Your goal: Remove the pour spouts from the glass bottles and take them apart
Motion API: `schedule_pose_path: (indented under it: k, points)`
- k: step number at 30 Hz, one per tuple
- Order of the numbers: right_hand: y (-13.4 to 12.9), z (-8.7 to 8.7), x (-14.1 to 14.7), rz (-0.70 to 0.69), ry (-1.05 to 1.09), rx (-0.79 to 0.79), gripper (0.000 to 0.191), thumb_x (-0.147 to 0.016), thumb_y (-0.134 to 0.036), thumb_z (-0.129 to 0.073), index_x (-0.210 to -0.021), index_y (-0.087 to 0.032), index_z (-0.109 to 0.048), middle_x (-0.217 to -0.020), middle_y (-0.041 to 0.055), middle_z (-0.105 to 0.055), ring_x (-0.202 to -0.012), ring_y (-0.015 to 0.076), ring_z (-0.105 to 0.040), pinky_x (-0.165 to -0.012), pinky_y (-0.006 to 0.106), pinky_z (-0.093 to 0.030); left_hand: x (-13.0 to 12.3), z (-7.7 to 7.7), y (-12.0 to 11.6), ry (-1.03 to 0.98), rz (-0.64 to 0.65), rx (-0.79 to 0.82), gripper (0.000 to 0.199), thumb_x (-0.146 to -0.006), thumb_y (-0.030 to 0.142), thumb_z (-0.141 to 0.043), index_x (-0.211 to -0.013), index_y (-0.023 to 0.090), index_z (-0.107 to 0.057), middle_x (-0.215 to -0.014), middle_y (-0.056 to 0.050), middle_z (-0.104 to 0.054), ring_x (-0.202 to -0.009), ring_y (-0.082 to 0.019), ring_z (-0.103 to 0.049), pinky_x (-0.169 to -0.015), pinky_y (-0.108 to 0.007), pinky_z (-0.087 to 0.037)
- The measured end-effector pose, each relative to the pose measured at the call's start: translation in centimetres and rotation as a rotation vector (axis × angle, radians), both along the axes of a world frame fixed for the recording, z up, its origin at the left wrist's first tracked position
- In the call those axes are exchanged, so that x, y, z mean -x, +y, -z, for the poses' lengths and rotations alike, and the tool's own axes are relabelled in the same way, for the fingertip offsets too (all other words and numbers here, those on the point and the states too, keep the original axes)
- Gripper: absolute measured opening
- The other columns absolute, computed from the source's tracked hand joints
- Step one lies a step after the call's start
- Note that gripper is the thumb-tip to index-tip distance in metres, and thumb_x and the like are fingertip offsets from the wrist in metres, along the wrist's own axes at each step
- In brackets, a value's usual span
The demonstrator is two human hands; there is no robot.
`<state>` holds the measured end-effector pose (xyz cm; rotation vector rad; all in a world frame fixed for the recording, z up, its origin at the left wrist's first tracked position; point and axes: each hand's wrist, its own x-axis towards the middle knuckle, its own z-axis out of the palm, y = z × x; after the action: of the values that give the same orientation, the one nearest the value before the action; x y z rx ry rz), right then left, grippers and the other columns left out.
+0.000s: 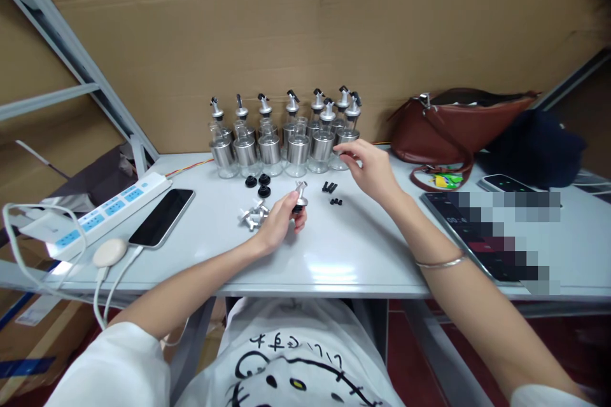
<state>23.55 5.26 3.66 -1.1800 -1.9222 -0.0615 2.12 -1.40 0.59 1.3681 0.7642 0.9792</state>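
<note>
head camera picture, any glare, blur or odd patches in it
Head view: bright striped glare on the table, near its front edge; head view: blocky pixels cover part of the dark screen at right; head view: the small black pieces look slightly soft, and the upper right corner fades to black.

Bright light, white glare on the tabletop [334, 248], dark top right corner.

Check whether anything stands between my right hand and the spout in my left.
Nothing visible does. Your right hand has an open path to the spout in your left hand; the small black strips lie low on the table.
</note>
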Motion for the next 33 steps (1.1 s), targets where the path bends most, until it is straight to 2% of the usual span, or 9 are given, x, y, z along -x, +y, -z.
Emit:
schedule_pose_path:
  k: [2, 4, 8, 14, 17, 19, 23, 28, 33]
  points:
    - [0.4, 0.2, -0.3, 0.042, -0.082, 0.186, 0.018, -0.086, -0.016, -0.047, -0.088, -0.018, -0.064, -0.086, 0.0079, -0.066, -0.079, 0.0199, -0.062, -0.075, 0.031, -0.046, -0.2, 0.1, -0.2, -0.013, 0.005, 0.018, 0.047, -0.084, 0.064, -0.04, -0.07, 0.02, -0.039, -0.052, 0.006, -0.04, -0.045, -0.008, -0.038, -0.05, -0.024, -0.033]
    - [0.4, 0.2, -0.4, 0.045, -0.131, 0.325, 0.019, -0.087, -0.017, -0.044, -0.087, -0.016, -0.063, -0.079, 0.0069, -0.067, -0.072, 0.0185, -0.062, -0.074, 0.029, -0.045, -0.3, 0.2, -0.2, -0.026, 0.005, 0.033, 0.047, -0.083, 0.065, -0.041, -0.07, 0.02, -0.039, -0.052, 0.006, -0.04, -0.045, -0.008, -0.038, -0.049, -0.024, -0.033]
    - [0.0, -0.1, -0.4, 0.008, -0.193, 0.492, 0.021, -0.091, -0.02, -0.04, -0.087, -0.015, -0.059, -0.07, 0.0042, -0.067, -0.06, 0.0144, -0.059, -0.067, 0.025, -0.043, -0.3, 0.4, 0.0, -0.05, -0.009, 0.051, 0.049, -0.082, 0.067, -0.041, -0.071, 0.02, -0.039, -0.053, 0.006, -0.039, -0.046, -0.008, -0.038, -0.047, -0.023, -0.033]
    - [-0.1, 0.1, -1.1, -0.036, -0.369, 0.789, 0.018, -0.081, -0.016, -0.05, -0.067, -0.015, -0.062, -0.056, 0.0025, -0.063, -0.053, 0.0148, -0.055, -0.06, 0.025, -0.041, -0.3, 0.6, 0.1, -0.051, -0.016, 0.06, 0.048, -0.083, 0.066, -0.042, -0.071, 0.02, -0.039, -0.052, 0.006, -0.04, -0.045, -0.008, -0.038, -0.046, -0.022, -0.034]
    - [0.1, 0.1, -1.5, -0.033, -0.409, 0.83, 0.011, -0.076, -0.016, -0.057, -0.073, -0.015, -0.067, -0.068, 0.0047, -0.068, -0.064, 0.0172, -0.059, -0.062, 0.025, -0.042, -0.3, 0.5, 0.1, -0.049, -0.021, 0.059, 0.047, -0.083, 0.065, -0.043, -0.072, 0.02, -0.039, -0.053, 0.006, -0.04, -0.045, -0.008, -0.039, -0.046, -0.022, -0.034]
    - [0.2, 0.1, -1.6, -0.043, -0.417, 0.835, 0.012, -0.076, -0.015, -0.057, -0.078, -0.015, -0.069, -0.075, 0.0048, -0.07, -0.07, 0.0176, -0.061, -0.067, 0.025, -0.043, -0.3, 0.5, 0.1, -0.049, -0.027, 0.057, 0.046, -0.083, 0.065, -0.043, -0.072, 0.02, -0.04, -0.053, 0.006, -0.041, -0.046, -0.008, -0.039, -0.046, -0.021, -0.035]
    - [0.1, -0.1, -1.7, -0.054, -0.407, 0.865, 0.017, -0.078, -0.014, -0.053, -0.082, -0.015, -0.069, -0.07, 0.0034, -0.069, -0.067, 0.0156, -0.062, -0.068, 0.023, -0.045, -0.2, 0.7, 0.2, -0.065, -0.037, 0.047, 0.046, -0.083, 0.064, -0.044, -0.073, 0.02, -0.041, -0.054, 0.006, -0.042, -0.047, -0.008, -0.04, -0.046, -0.021, -0.035]
    - [-0.3, -0.2, -2.0, -0.046, -0.391, 0.942, 0.01, -0.079, -0.016, -0.054, -0.078, -0.015, -0.064, -0.069, 0.0043, -0.07, -0.059, 0.0138, -0.063, -0.061, 0.023, -0.047, -0.2, 0.9, 0.2, -0.07, -0.037, 0.049, 0.046, -0.083, 0.065, -0.045, -0.072, 0.02, -0.04, -0.054, 0.006, -0.042, -0.047, -0.008, -0.04, -0.046, -0.021, -0.036]
    - [-0.2, -0.3, -2.4, -0.04, -0.46, 0.939, 0.003, -0.068, -0.018, -0.065, -0.068, -0.017, -0.063, -0.068, 0.0027, -0.067, -0.065, 0.0167, -0.062, -0.059, 0.024, -0.044, -0.2, 0.8, 0.2, -0.049, -0.033, 0.053, 0.045, -0.083, 0.064, -0.044, -0.073, 0.02, -0.041, -0.053, 0.007, -0.042, -0.046, -0.008, -0.039, -0.047, -0.022, -0.036]
